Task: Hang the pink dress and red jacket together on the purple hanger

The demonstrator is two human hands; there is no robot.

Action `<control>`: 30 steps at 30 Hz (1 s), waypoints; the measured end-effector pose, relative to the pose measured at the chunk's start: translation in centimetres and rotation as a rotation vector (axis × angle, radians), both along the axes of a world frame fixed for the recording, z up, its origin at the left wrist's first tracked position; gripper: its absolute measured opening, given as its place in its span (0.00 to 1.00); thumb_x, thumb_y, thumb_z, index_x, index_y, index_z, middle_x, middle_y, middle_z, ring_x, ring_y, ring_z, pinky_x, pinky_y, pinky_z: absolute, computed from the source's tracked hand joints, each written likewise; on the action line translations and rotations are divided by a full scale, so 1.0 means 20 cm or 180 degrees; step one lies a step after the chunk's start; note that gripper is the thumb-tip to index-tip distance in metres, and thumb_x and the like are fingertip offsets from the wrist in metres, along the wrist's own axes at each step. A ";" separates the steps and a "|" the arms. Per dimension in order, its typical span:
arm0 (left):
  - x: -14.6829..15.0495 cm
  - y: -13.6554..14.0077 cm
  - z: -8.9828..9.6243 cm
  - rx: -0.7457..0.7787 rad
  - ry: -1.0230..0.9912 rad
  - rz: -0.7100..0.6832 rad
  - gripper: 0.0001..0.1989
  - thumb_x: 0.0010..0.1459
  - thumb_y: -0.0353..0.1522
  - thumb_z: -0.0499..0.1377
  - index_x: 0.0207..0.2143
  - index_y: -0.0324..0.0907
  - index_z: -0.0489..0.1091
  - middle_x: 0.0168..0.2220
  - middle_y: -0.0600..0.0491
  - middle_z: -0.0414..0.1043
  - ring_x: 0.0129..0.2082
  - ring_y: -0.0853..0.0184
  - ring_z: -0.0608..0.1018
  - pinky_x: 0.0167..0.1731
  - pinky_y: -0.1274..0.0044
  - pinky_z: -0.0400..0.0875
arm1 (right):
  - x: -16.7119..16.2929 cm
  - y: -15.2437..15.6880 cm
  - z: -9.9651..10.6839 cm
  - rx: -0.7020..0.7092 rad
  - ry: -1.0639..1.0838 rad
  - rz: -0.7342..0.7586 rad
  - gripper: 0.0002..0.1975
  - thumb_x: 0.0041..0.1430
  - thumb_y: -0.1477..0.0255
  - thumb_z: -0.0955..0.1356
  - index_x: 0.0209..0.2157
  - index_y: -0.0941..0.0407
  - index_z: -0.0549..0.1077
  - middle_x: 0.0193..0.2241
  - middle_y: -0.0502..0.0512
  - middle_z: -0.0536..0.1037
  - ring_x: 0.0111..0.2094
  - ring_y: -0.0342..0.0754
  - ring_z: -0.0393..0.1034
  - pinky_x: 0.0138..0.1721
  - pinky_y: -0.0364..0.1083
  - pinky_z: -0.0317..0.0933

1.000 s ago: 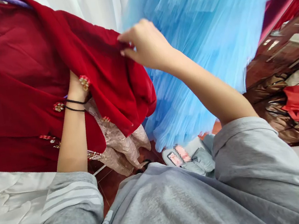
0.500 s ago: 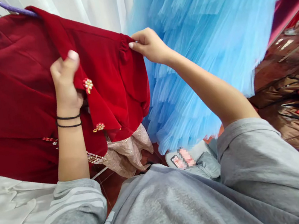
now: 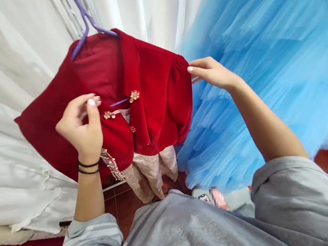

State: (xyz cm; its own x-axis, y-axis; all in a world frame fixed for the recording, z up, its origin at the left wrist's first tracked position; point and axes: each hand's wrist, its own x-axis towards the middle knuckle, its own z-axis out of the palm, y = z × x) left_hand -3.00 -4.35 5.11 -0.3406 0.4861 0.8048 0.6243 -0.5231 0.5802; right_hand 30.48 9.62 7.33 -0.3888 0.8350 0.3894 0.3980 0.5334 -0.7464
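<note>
A dark red velvet jacket [image 3: 154,86] with a puffed sleeve and beaded flower fastenings hangs from a purple hanger [image 3: 84,16]. My left hand [image 3: 81,126], two black bands on its wrist, is in front of the jacket's left half. Its fingers are bent with a gap to the thumb, and nothing shows between them. At the jacket's right shoulder is my right hand [image 3: 214,72], thumb and fingertips at the sleeve's outer edge, fingers loosely apart. A beaded tassel [image 3: 112,165] dangles at the jacket's lower front. Pale pink shiny fabric [image 3: 147,174] shows below the hem.
White drapery [image 3: 5,137] spreads behind and to the left. A large blue tulle garment [image 3: 276,62] fills the right side. Low down, a phone [image 3: 204,197] lies on a grey surface beside a blurred-out pink item. Reddish floor tiles [image 3: 120,208] show below.
My left hand has come off the front edge of the jacket. My right hand's pinch on the shoulder has loosened. The view has shifted, so the jacket appears farther right and smaller, with more hanger showing.
</note>
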 end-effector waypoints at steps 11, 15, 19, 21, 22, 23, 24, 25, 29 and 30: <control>0.03 -0.02 0.04 -0.0508 0.0641 0.1647 0.19 0.54 0.49 0.58 0.37 0.43 0.69 0.45 0.41 0.70 0.60 0.44 0.64 0.57 0.51 0.56 | -0.56 -0.19 -0.10 0.2112 -0.0615 -0.1452 0.28 0.64 0.49 0.56 0.48 0.58 0.69 0.46 0.67 0.71 0.52 0.61 0.65 0.51 0.59 0.62; 0.10 0.07 0.09 -0.0773 0.0558 0.1512 0.14 0.55 0.44 0.57 0.30 0.43 0.64 0.38 0.43 0.72 0.56 0.47 0.69 0.58 0.54 0.56 | -0.78 -0.25 -0.09 0.2056 -0.0662 -0.1157 0.24 0.64 0.52 0.59 0.42 0.59 0.68 0.39 0.67 0.72 0.45 0.58 0.67 0.40 0.52 0.65; 0.04 0.07 0.16 -0.0740 0.0364 0.1452 0.12 0.59 0.39 0.52 0.26 0.43 0.60 0.35 0.44 0.71 0.54 0.51 0.71 0.56 0.60 0.61 | -0.75 -0.29 -0.02 0.1811 -0.0640 -0.1024 0.18 0.68 0.62 0.54 0.39 0.58 0.68 0.30 0.62 0.71 0.37 0.54 0.69 0.37 0.50 0.63; 0.03 0.04 0.19 -0.0807 0.0272 0.1522 0.13 0.58 0.41 0.53 0.25 0.43 0.59 0.35 0.43 0.71 0.55 0.50 0.70 0.54 0.62 0.64 | -0.67 -0.33 0.03 0.1781 -0.0571 -0.1074 0.18 0.68 0.63 0.53 0.38 0.58 0.69 0.27 0.59 0.71 0.33 0.53 0.69 0.38 0.50 0.63; 0.02 0.03 0.19 -0.0863 0.0260 0.1563 0.14 0.57 0.42 0.54 0.25 0.43 0.59 0.36 0.43 0.70 0.55 0.49 0.70 0.53 0.63 0.66 | -0.64 -0.35 0.06 0.1789 -0.0545 -0.1106 0.18 0.68 0.63 0.53 0.38 0.57 0.69 0.26 0.58 0.70 0.32 0.53 0.69 0.38 0.50 0.63; 0.02 0.03 0.19 -0.0927 0.0269 0.1609 0.15 0.56 0.42 0.56 0.25 0.43 0.59 0.35 0.42 0.70 0.55 0.48 0.70 0.52 0.63 0.66 | -0.61 -0.38 0.07 0.1805 -0.0541 -0.1123 0.18 0.68 0.64 0.53 0.37 0.57 0.69 0.25 0.58 0.70 0.31 0.52 0.69 0.37 0.49 0.62; 0.03 0.04 0.19 -0.0994 0.0305 0.1641 0.15 0.54 0.42 0.57 0.25 0.43 0.59 0.34 0.42 0.70 0.54 0.47 0.70 0.51 0.63 0.66 | -0.60 -0.40 0.08 0.1822 -0.0570 -0.1110 0.18 0.67 0.64 0.54 0.36 0.57 0.69 0.24 0.57 0.70 0.30 0.52 0.69 0.37 0.49 0.62; 0.03 0.05 0.18 -0.1045 0.0354 0.1654 0.14 0.53 0.41 0.58 0.25 0.42 0.58 0.33 0.42 0.70 0.54 0.47 0.71 0.51 0.62 0.66 | -0.60 -0.42 0.08 0.1836 -0.0627 -0.1071 0.17 0.67 0.64 0.55 0.36 0.57 0.69 0.24 0.57 0.70 0.29 0.51 0.69 0.36 0.48 0.61; 0.09 0.15 0.18 -0.0934 0.0513 0.1326 0.09 0.54 0.35 0.57 0.25 0.43 0.60 0.30 0.45 0.69 0.52 0.50 0.72 0.52 0.65 0.66 | -0.71 -0.46 -0.03 0.1823 -0.0903 -0.0911 0.16 0.67 0.66 0.55 0.37 0.58 0.69 0.24 0.57 0.72 0.27 0.49 0.68 0.31 0.45 0.58; 0.10 0.17 0.19 -0.0872 0.0542 0.1190 0.08 0.54 0.34 0.57 0.25 0.43 0.60 0.29 0.46 0.68 0.52 0.51 0.72 0.52 0.66 0.66 | -0.75 -0.46 -0.07 0.1803 -0.0937 -0.0895 0.16 0.68 0.66 0.54 0.38 0.58 0.69 0.25 0.58 0.73 0.26 0.49 0.68 0.30 0.44 0.57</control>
